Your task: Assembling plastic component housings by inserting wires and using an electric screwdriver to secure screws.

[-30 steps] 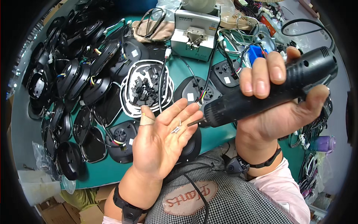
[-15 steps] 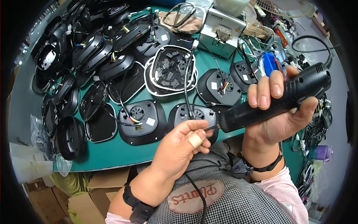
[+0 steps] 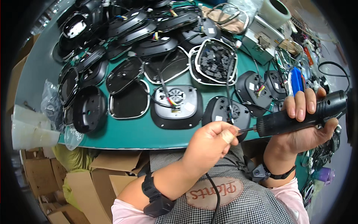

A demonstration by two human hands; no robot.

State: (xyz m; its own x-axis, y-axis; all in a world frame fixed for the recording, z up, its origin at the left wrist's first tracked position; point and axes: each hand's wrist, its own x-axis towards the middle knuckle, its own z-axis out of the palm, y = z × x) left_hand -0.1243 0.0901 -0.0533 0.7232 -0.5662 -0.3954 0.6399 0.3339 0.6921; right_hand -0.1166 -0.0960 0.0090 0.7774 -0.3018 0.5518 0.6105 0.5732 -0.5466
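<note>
Head view: One second ago the left hand (image 3: 210, 143) lay open, palm up, with some tiny pieces on it. Half a second ago it was already curled at the tip of the tool, and now it is closed into a loose fist, the fingers (image 3: 226, 135) pinched around the thin metal bit (image 3: 247, 129). What is pinched there is too small to see; I judge that one of the tiny pieces is being set on the bit. The right hand (image 3: 304, 125) has not changed its grip: it is wrapped fully around the black electric screwdriver (image 3: 302, 115), which lies almost level above the near edge of the green desk (image 3: 149, 134). The view has also moved, so more of the desk is seen now.

On the desk, the black oval plastic shell with white rim (image 3: 215, 61) serves as a tray and holds many small black parts. The black oval housing with a round fan grille (image 3: 176, 106) lies open, with coloured wires coming out. The empty black oval cover (image 3: 88, 109) lies at the left. A clear plastic bag (image 3: 52, 104) lies beside it; what it contains I cannot tell.
</note>
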